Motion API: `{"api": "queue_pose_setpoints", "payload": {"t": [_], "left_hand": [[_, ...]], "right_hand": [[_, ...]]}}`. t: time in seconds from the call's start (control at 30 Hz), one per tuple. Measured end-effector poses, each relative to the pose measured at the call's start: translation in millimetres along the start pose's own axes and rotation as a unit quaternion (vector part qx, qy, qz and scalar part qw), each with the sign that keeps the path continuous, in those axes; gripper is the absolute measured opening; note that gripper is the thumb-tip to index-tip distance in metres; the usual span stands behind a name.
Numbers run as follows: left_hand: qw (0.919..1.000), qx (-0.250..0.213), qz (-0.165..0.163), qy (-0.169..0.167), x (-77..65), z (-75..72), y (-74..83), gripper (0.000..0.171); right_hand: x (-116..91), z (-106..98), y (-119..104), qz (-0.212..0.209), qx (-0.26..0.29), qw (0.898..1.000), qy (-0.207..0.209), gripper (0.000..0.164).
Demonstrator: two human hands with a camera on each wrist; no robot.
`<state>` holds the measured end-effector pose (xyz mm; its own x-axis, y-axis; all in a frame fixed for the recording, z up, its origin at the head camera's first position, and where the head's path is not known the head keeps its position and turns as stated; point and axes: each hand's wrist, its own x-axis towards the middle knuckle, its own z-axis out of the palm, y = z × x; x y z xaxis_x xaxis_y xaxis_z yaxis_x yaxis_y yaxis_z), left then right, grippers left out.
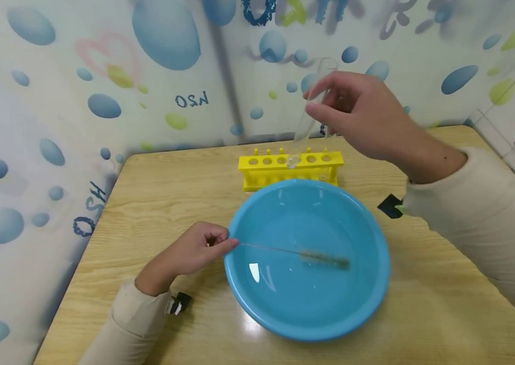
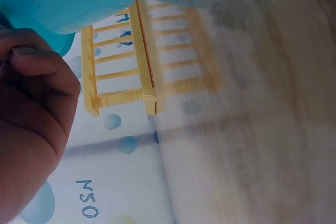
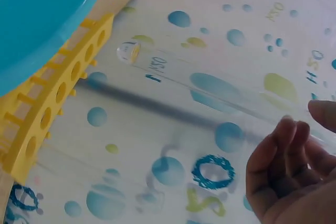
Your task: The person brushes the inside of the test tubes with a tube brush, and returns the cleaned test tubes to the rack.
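High over the back of the blue basin (image 1: 303, 309), my right hand (image 1: 362, 114) grips a clear glass test tube (image 1: 303, 126) near its upper end. The tube is tilted, its rounded bottom (image 3: 127, 52) pointing down toward the yellow test tube rack (image 1: 264, 169) and overlapping it in the head view. At the basin's left rim, my left hand (image 1: 193, 251) pinches the thin wire handle of a test tube brush (image 1: 323, 259). The bristle end lies inside the basin. In the left wrist view the curled fingers (image 2: 44, 59) show, but the brush is hidden.
Behind the basin, the rack stands near the table's back edge, with another clear tube (image 3: 100, 174) in its end hole. A wall with blue and green spots (image 1: 102, 105) closes off the back and left of the wooden table (image 1: 171, 192).
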<state>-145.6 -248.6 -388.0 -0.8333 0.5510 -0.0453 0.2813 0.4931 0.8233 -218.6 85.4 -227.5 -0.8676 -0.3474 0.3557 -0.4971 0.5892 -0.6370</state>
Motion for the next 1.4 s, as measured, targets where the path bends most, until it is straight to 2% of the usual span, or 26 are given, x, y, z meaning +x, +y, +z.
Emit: {"api": "queue_pose_setpoints", "payload": {"t": [0.13,0.27,0.4,0.5,0.63,0.73,0.97,1.1,1.2,1.4], "left_hand": [[1.0,0.006,0.003,0.002,-0.1,-2.1,-0.3,0.036],[0.9998,0.017,0.007,0.005,0.0,-6.5,2.2,0.036],[0.9998,0.02,0.003,0.003,0.4,-12.1,6.4,0.036],[0.9997,0.005,-0.017,-0.017,0.4,-13.3,6.9,0.035],[0.9983,-0.013,-0.036,-0.045,0.0,-11.4,4.3,0.036],[0.9981,-0.015,-0.033,-0.05,0.2,-10.1,4.1,0.037],[0.9983,-0.016,-0.012,-0.054,1.0,-10.7,10.4,0.043],[0.9989,-0.026,-0.008,-0.038,-0.5,-12.9,11.3,0.042],[0.9997,-0.023,0.007,-0.008,-3.9,-15.5,9.7,0.04],[0.9944,-0.025,0.085,0.057,-13.3,-24.2,9.4,0.042]], "right_hand": [[-31,-16,7,-0.031,-0.017,0.998,0.044,0.021],[-59,-25,17,-0.016,-0.003,0.998,0.067,0.014],[-82,-25,29,-0.022,0.013,0.997,0.073,0.012],[-96,-16,40,-0.033,-0.005,0.996,0.077,0.012],[-111,4,57,-0.031,-0.058,0.995,0.071,0.028],[-117,21,68,-0.04,-0.095,0.993,0.052,0.045],[-124,48,74,-0.071,-0.1,0.992,0.006,0.053],[-128,58,75,-0.088,-0.098,0.991,0.015,0.056],[-128,64,78,-0.108,-0.094,0.989,0.036,0.056],[-128,76,86,-0.13,-0.115,0.983,0.059,0.05]]}}
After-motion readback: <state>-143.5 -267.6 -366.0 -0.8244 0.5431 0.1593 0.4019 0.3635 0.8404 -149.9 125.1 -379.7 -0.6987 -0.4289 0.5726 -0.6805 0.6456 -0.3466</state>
